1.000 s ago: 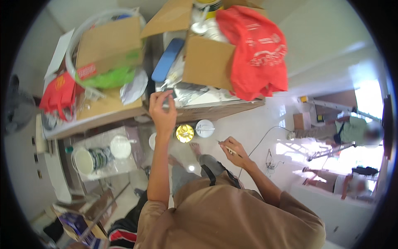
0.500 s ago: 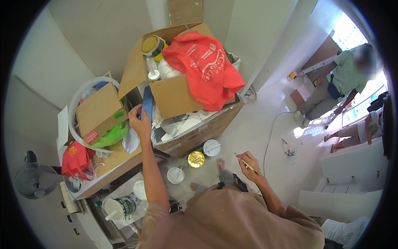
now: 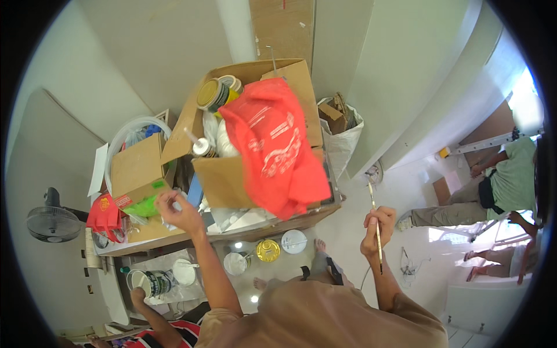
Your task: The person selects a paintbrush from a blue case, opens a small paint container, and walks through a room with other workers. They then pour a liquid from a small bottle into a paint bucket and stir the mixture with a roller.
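My right hand (image 3: 379, 229) is closed around a thin paintbrush (image 3: 377, 243), held nearly upright out to the right of my body. Out in front on the left, my left hand (image 3: 180, 216) has its fingers loosely bent and apart, with nothing visible in them. It hovers by a bright green plastic bag (image 3: 144, 207) and a small brown carton (image 3: 138, 167). Just right of that hand, a flat blue thing (image 3: 195, 191) stands beside a large open cardboard box (image 3: 223, 182). A red cloth bag (image 3: 278, 148) drapes over this box, which also holds paint cans (image 3: 212, 94).
Open cans (image 3: 237, 263) and a gold-lidded can (image 3: 268, 250) stand on the floor by my feet. At lower left, another person's hand (image 3: 138, 297) is at a paint bucket (image 3: 152, 283). A fan (image 3: 53, 223) stands far left. People (image 3: 493, 191) and a ladder (image 3: 481, 145) are at right.
My left hand has drawn back from the blue thing toward the green bag. My right hand has raised the brush upright. My view has shifted, and another person has appeared at lower left.
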Demonstrator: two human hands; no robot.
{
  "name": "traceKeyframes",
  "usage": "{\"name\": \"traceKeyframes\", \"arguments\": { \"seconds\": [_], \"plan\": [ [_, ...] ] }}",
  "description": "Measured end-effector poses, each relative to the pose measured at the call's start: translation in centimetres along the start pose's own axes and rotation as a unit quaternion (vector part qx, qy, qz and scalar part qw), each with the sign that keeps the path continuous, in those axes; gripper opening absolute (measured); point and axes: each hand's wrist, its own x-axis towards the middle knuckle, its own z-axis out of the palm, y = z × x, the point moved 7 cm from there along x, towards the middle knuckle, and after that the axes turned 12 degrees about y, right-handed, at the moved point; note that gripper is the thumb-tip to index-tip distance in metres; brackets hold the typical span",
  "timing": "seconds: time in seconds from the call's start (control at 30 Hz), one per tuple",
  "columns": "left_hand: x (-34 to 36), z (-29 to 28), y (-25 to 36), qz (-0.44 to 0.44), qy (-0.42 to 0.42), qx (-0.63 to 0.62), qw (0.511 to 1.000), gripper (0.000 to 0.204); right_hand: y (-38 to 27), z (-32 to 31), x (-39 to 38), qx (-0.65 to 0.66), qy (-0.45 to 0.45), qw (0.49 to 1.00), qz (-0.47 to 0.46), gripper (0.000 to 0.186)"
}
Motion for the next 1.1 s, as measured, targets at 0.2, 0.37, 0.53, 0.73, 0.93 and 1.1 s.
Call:
{"name": "traceKeyframes", "arguments": {
  "seconds": [0.2, 0.37, 0.53, 0.73, 0.93, 1.1],
  "plan": [
    [2.8, 6.6, 9.3, 0.038, -0.089, -0.023, 0.995, 0.007, 9.2, -1.1, 6.3, 0.022, -0.041, 0.997, 0.061, 0.015],
    [3.8, 13.1, 13.8, 0.017, -0.260, 0.044, 0.965, 0.012, 11.1, -1.5, 7.7, 0.006, -0.042, 0.999, 0.008, 0.017],
    [0.8, 15.8, 17.0, 0.039, -0.317, 0.010, 0.948, 0.013, 11.8, -3.8, 5.6, 0.013, -0.051, 0.995, 0.090, 0.018],
    [1.1, 14.5, 17.8, 0.021, -0.289, -0.025, 0.957, 0.011, 10.1, -5.2, 5.0, 0.014, -0.047, 0.996, 0.074, 0.019],
    [3.9, 16.0, 17.8, 0.062, -0.303, 0.032, 0.950, 0.013, 8.9, -4.9, 4.8, -0.016, -0.075, 0.995, 0.067, 0.017],
    [7.5, 22.4, 17.2, 0.101, -0.343, 0.072, 0.931, 0.016, 10.7, -3.3, 5.8, -0.035, -0.081, 0.996, 0.004, 0.018]
  ]
}}
